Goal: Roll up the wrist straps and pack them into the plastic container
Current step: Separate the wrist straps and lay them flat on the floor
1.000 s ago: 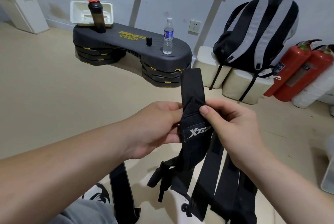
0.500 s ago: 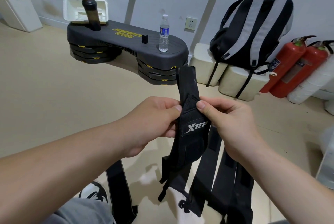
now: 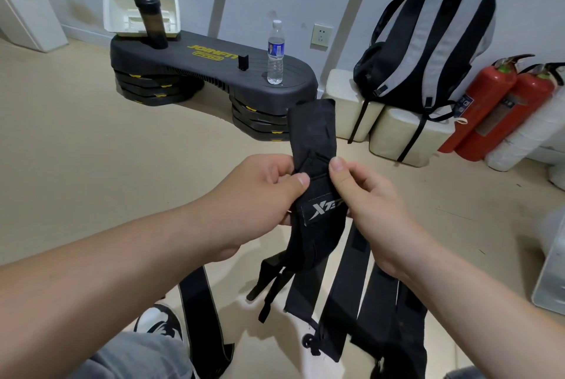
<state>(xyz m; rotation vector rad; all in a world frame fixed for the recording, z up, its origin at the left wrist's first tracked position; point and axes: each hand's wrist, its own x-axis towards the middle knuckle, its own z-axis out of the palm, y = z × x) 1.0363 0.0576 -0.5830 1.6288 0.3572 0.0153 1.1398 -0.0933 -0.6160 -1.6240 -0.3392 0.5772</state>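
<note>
Spare straps (image 3: 354,287) are hanging nearest, below my hands. My left hand (image 3: 260,204) and right hand (image 3: 370,204) are holding one strap (image 3: 315,134) in the air, fingers (image 3: 337,164) clamped on it. My left thumb has just come round front, so rolling is probably starting. Farther off, a white box (image 3: 122,12), perhaps the container, is sitting on the bench (image 3: 214,67).

Your bare forearms reach forward, converging. Left grip (image 3: 253,204) and right grip (image 3: 373,210) face each other, thumbs on top, fingers curled, each pinching wrist strap (image 3: 313,131).
</note>
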